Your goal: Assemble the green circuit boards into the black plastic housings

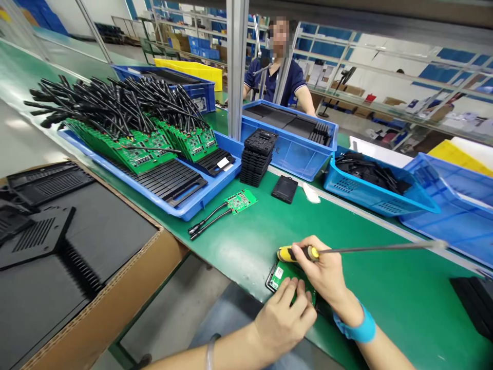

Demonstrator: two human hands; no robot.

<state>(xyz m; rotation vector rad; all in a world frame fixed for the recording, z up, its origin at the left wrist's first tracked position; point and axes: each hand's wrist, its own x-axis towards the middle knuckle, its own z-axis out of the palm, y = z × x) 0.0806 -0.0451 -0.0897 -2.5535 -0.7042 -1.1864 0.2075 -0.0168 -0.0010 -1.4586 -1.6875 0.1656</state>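
My right hand is wrapped round a screwdriver with a yellow and black handle. Its long metal shaft points off to the right, away from the work. Below the handle, at the bench's front edge, a green circuit board sits in a black plastic case. My left hand has its bent fingers close together, pressed on the board and hiding much of it. Farther back on the bench lies another circuit board with two black cables.
A blue tray holds many cabled boards. Behind are stacked black cases, a single case, a blue bin and a basket. A carton stands left. A co-worker sits opposite, beyond a metal post.
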